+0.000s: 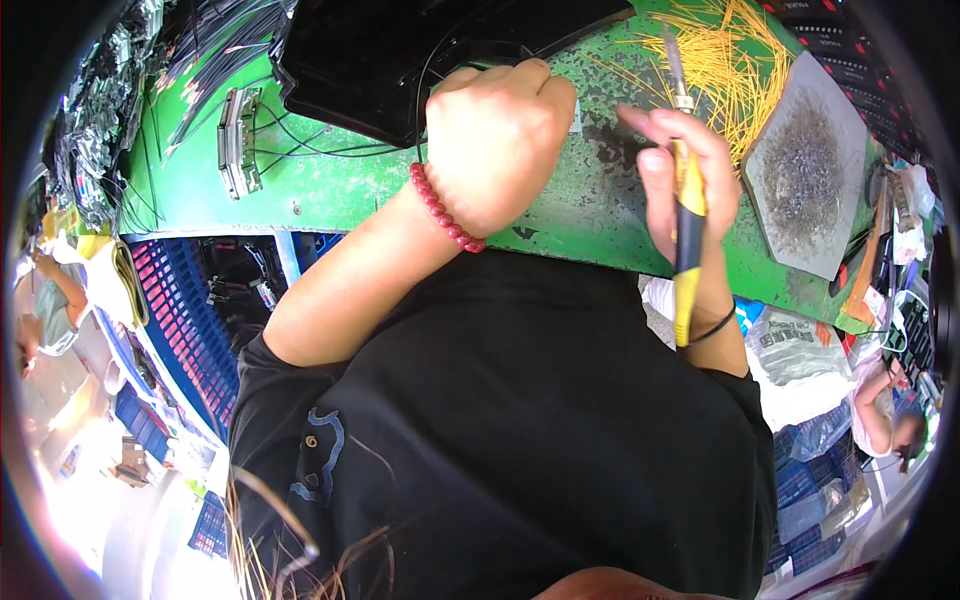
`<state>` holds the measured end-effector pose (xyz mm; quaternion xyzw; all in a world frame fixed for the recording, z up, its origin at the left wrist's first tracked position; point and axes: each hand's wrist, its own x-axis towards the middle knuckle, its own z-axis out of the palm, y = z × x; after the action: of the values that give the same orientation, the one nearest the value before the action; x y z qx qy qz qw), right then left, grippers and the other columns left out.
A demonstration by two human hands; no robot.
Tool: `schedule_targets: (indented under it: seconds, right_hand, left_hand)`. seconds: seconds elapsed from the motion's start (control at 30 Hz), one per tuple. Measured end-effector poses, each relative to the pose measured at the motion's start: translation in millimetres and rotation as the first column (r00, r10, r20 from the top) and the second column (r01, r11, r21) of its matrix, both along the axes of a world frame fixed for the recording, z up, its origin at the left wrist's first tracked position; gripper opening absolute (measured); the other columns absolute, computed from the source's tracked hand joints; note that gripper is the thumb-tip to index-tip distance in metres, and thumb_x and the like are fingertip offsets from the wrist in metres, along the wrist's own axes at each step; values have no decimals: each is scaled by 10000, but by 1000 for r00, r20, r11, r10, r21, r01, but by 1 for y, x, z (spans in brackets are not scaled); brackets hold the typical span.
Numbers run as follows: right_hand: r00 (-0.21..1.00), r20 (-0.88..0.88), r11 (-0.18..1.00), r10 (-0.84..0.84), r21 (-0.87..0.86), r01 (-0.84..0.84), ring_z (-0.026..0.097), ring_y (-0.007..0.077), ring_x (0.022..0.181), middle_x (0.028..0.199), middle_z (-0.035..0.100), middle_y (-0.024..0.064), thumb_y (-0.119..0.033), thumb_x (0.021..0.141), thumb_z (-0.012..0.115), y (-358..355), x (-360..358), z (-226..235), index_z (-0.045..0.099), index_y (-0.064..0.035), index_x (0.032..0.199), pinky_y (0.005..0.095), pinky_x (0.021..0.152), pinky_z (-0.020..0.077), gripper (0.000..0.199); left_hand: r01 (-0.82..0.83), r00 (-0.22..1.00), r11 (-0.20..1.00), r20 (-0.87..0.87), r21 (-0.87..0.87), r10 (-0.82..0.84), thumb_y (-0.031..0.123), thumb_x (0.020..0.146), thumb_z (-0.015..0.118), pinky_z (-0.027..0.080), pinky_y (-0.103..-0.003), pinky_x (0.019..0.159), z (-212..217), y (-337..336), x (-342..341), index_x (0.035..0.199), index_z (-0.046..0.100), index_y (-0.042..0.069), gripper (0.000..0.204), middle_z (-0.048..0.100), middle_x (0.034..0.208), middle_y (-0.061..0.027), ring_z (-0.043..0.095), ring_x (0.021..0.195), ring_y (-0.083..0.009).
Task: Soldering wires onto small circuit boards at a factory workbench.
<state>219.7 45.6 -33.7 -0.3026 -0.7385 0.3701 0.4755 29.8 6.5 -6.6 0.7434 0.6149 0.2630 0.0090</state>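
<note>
My right hand [700, 180] grips a yellow and black soldering iron [689, 235], its metal tip pointing away from me over the green bench. The index finger reaches out beside the handle. Curled into a fist, my left hand [500, 135] lies at the near edge of a black plastic housing [365, 65]; whatever its fingers hold is hidden beneath it. A thin black wire arcs up beside this hand. To the left, a small metal-cased part [239, 143] rests on the bench with black wires running from it toward the housing.
Yellow wires [730, 70] are heaped at the back right, beside a grey board [812, 165] with a dark scorched patch. Black wires with bare ends [215, 65] lie at the back left. A blue crate [185, 320] stands below the green bench [590, 225]. Other people appear at both sides.
</note>
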Motion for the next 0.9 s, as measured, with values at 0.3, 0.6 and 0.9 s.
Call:
schedule_targets:
  seconds: [0.3, 0.6, 0.9]
  right_hand:
    - [923, 29, 923, -384, -23, 384, 458, 75, 565, 841, 659, 139, -443, 910, 511, -8, 102, 27, 624, 107, 1103, 202, 503, 329, 593]
    - [690, -133, 701, -711, -206, 683, 536, 91, 623, 767, 569, 42, -3, 781, 570, 10, 177, 21, 579, 14, 893, 213, 588, 433, 114]
    - [793, -75, 789, -605, -195, 583, 504, 66, 607, 750, 542, 26, 19, 782, 564, 14, 166, 12, 586, 30, 887, 212, 595, 507, 108]
  left_hand:
    - [34, 999, 999, -14, -13, -35, 57, 680, 673, 450, -360, 554, 6, 4, 6, 646, 500, 73, 177, 506, 655, -73, 560, 585, -268]
    - [4, 999, 996, -46, -86, -8, 50, 709, 691, 461, -340, 565, 16, 4, 12, 696, 593, 72, 102, 581, 695, -70, 579, 595, -265]
    - [-16, 999, 995, -50, -103, 11, 56, 714, 698, 459, -343, 557, 15, 5, 15, 706, 592, 76, 107, 577, 695, -67, 574, 595, -267]
